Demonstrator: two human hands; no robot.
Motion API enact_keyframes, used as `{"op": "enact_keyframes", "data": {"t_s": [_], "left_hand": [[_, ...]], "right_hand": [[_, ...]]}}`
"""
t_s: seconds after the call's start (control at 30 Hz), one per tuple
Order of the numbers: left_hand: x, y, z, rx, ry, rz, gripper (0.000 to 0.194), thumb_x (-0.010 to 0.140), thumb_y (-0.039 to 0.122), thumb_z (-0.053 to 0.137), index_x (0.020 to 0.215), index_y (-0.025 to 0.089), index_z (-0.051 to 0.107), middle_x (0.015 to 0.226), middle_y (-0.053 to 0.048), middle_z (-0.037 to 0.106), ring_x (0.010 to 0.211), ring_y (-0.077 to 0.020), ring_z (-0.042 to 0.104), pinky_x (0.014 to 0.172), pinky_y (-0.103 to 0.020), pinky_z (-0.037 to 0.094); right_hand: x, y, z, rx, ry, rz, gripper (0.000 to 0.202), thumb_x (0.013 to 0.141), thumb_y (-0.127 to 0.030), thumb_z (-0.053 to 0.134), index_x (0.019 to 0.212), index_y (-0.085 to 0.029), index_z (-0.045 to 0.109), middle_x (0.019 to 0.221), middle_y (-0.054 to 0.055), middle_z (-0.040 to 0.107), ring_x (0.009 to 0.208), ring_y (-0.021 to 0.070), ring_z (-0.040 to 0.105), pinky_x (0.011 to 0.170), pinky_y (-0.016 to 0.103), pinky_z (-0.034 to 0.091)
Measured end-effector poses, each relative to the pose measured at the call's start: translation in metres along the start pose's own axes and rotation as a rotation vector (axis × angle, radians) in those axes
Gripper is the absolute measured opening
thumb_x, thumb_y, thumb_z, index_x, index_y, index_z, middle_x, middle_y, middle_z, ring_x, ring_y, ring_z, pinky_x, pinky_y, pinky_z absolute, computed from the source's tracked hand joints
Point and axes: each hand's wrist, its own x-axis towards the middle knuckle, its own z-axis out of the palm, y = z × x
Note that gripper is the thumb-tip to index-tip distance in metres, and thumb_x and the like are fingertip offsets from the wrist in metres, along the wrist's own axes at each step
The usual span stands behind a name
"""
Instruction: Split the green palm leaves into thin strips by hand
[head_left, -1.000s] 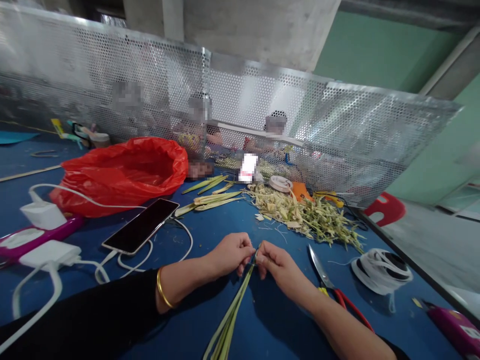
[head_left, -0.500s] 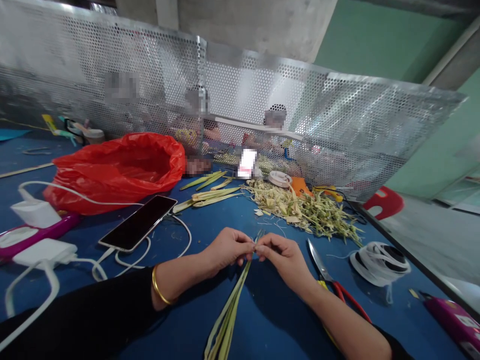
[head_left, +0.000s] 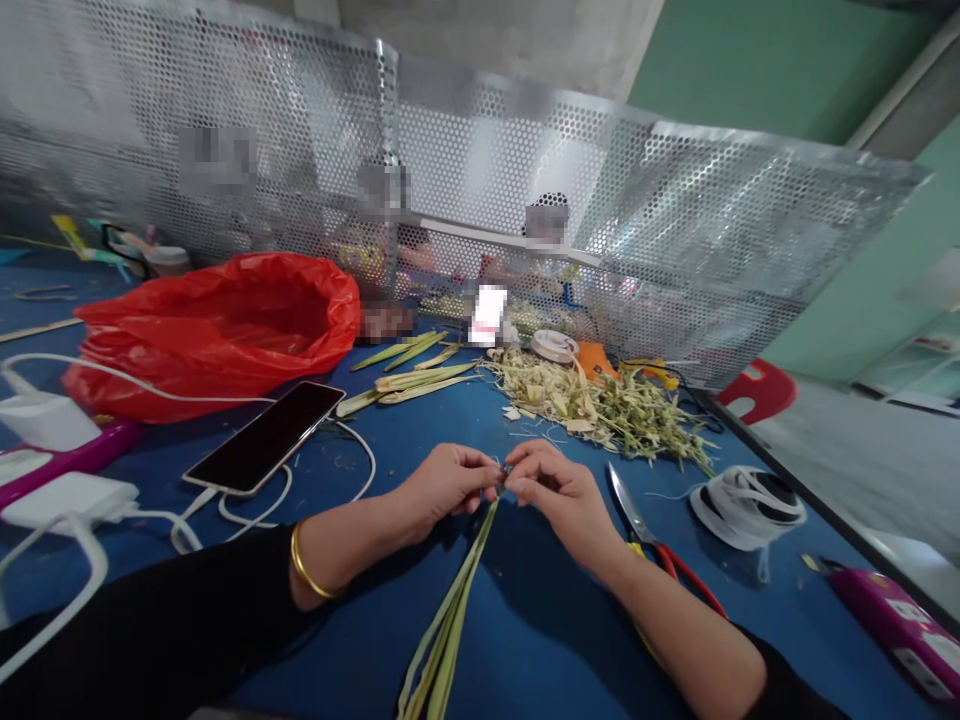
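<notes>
A thin bundle of long green leaf strips [head_left: 452, 620] runs from between my fingertips down toward the near edge. My left hand [head_left: 450, 482] is closed in a pinch on the top end of this bundle. From the other side, my right hand [head_left: 556, 495] pinches the same end, thumb against forefinger, and the fingertips of both hands nearly touch. Exactly what the fingertips cover is hidden. To the right of my right hand lie scissors [head_left: 628, 505] with red handles, blades apart from the strips, partly behind my forearm.
Left are a red plastic bag [head_left: 225, 345], a phone [head_left: 264, 438] with white cables and a white charger [head_left: 71, 500]. Cut leaves [head_left: 405, 385] and a trimmings pile [head_left: 600, 400] lie beyond. A white ribbon roll [head_left: 748, 507] sits right. People are behind a perforated screen [head_left: 480, 120].
The view has shifted slightly, so the table things sit a little higher and further left. The fingers of both hands have changed their pinch slightly at the strips' top end.
</notes>
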Motion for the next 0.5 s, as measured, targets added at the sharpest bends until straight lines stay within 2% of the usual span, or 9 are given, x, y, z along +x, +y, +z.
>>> {"op": "enact_keyframes", "data": {"t_s": [0.13,0.17,0.23,0.3,0.37,0.5], "left_hand": [[-0.004,0.001,0.004,0.162,-0.079,0.086,0.023,0.067,0.035,0.060,0.058,0.014,0.061,0.051,0.002,0.052,0.041,-0.0054,0.037,0.041,-0.020,0.022],[-0.005,0.002,0.005,0.201,-0.118,0.109,0.023,0.068,0.034,0.059,0.059,0.014,0.062,0.049,0.003,0.050,0.041,-0.0057,0.036,0.041,-0.020,0.023],[-0.007,0.002,0.005,0.253,-0.186,0.133,0.021,0.069,0.032,0.056,0.067,0.014,0.067,0.048,0.004,0.046,0.041,-0.0064,0.035,0.042,-0.020,0.023],[-0.008,0.002,0.005,0.281,-0.222,0.147,0.023,0.069,0.031,0.056,0.078,0.015,0.070,0.050,0.004,0.047,0.043,-0.0068,0.035,0.043,-0.020,0.024],[-0.007,0.001,0.005,0.310,-0.197,0.171,0.025,0.070,0.033,0.056,0.079,0.015,0.072,0.052,0.004,0.047,0.045,-0.0069,0.035,0.044,-0.020,0.025],[-0.005,-0.001,0.004,0.315,-0.094,0.190,0.029,0.073,0.040,0.056,0.069,0.014,0.069,0.051,0.004,0.048,0.045,-0.0068,0.036,0.045,-0.020,0.026]], "right_hand": [[0.000,-0.003,0.000,-0.021,-0.005,-0.029,0.017,0.077,-0.024,0.064,0.060,-0.020,0.063,0.066,0.005,0.060,0.100,0.0228,0.055,0.072,0.030,0.046],[0.000,-0.003,0.001,-0.020,-0.007,-0.024,0.017,0.076,-0.025,0.064,0.060,-0.020,0.063,0.063,0.004,0.059,0.096,0.0225,0.056,0.070,0.030,0.046],[0.000,-0.001,0.001,-0.003,-0.006,0.025,0.016,0.075,-0.027,0.065,0.062,-0.019,0.064,0.075,0.005,0.062,0.076,0.0174,0.059,0.060,0.027,0.046],[0.001,0.002,0.002,0.029,-0.008,0.080,0.016,0.075,-0.031,0.065,0.065,-0.018,0.063,0.090,0.005,0.061,0.054,0.0087,0.051,0.049,0.025,0.043],[0.001,0.005,0.002,0.042,-0.023,0.114,0.018,0.075,-0.034,0.065,0.069,-0.017,0.062,0.086,0.002,0.061,0.047,0.0054,0.046,0.046,0.023,0.041],[0.002,0.007,0.000,0.048,-0.096,0.179,0.019,0.081,-0.035,0.058,0.088,-0.018,0.058,0.068,-0.003,0.056,0.049,0.0074,0.050,0.049,0.022,0.042]]}}
